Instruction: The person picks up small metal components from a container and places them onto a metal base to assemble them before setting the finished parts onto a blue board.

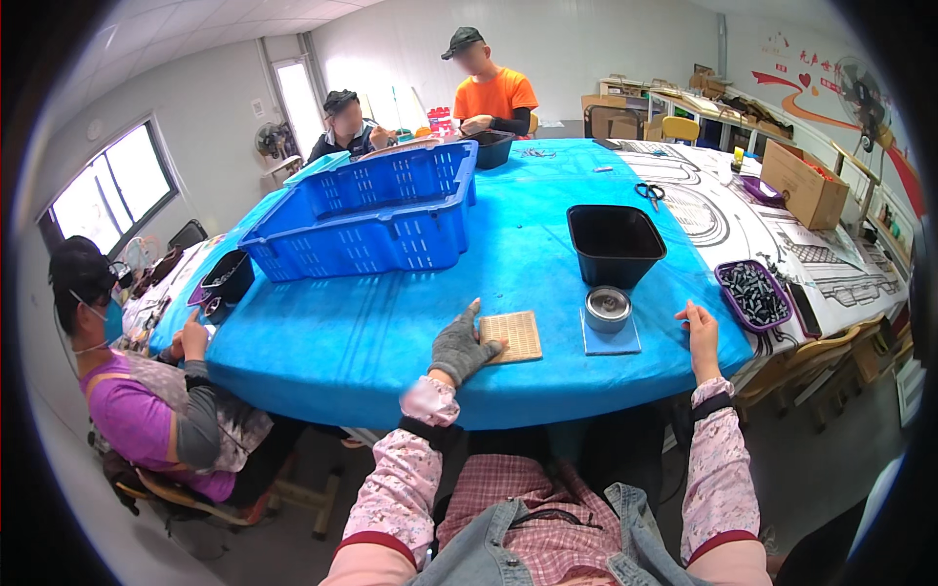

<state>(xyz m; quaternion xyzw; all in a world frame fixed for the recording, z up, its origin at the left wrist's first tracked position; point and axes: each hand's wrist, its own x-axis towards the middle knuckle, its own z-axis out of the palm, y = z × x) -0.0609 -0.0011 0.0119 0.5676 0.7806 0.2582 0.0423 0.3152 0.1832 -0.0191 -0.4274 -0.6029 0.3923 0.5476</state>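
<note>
My left hand (461,352), in a grey fingerless glove, lies at the left edge of a square tan board (512,337) with a grid of small marks. Its thumb rests on the board, and its fingers stretch forward, apart from the thumb. My right hand (702,337) is bare, over the table's near right part, fingertips drawn together; whatever they pinch, if anything, is too small to make out. Between the hands, a round grey metal tin (608,308) sits on a clear bluish square plate (612,342). A purple basket (753,295) of small dark parts is right of my right hand.
Behind the tin stands a black plastic bin (616,244). A large blue crate (366,230) takes up the left middle of the blue-covered table (342,361). Scissors (650,194) lie farther back, and a cardboard box (803,186) stands far right. Three other people sit around the table.
</note>
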